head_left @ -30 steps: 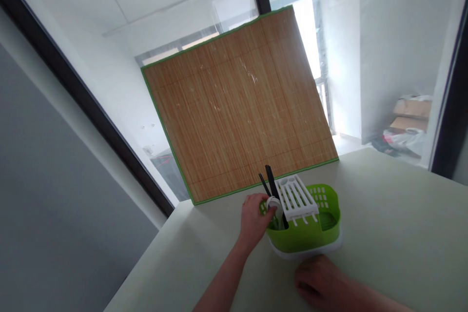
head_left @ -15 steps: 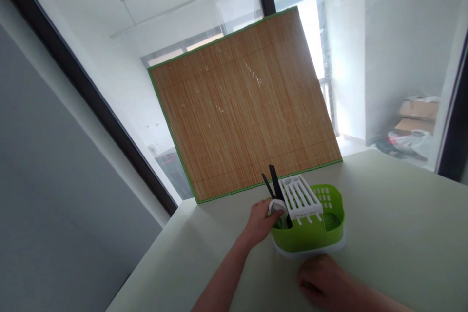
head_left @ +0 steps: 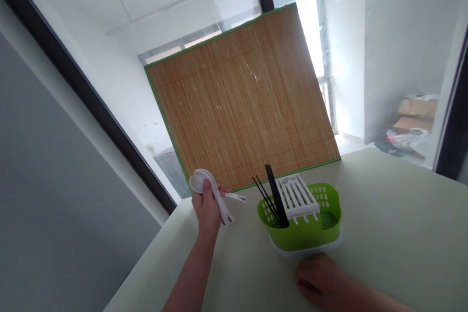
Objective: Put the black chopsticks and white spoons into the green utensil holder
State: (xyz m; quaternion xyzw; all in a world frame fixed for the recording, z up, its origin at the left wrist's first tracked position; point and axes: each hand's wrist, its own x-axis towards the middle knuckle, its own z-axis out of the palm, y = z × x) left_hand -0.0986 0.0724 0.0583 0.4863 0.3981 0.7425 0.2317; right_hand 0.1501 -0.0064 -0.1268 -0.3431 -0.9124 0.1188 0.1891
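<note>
Several white spoons (head_left: pixel 216 192) are bunched in my left hand (head_left: pixel 206 209), raised over the table to the left of a basket. The bowls of the spoons point up and their handles fan out to the lower right. The green plastic basket (head_left: pixel 305 239) stands upright on a white base, with a white slotted rack (head_left: pixel 298 197) across its top. Black chopsticks (head_left: pixel 276 200) lean inside its left compartment. Just in front of the basket, my right hand (head_left: pixel 317 278) rests curled on the table; whatever its fingers hold, if anything, is hidden.
A bamboo mat (head_left: pixel 244 102) with green edging leans upright against the glass behind the pale table (head_left: pixel 395 224). A dark window frame (head_left: pixel 87 92) runs down the left. Beyond the glass at right lie cardboard boxes (head_left: pixel 417 109) and plastic bags.
My left hand has lifted the white spoons out of the basket's left compartment and carried them left and up. The chopsticks have spread leftward a little. My right hand stays put.
</note>
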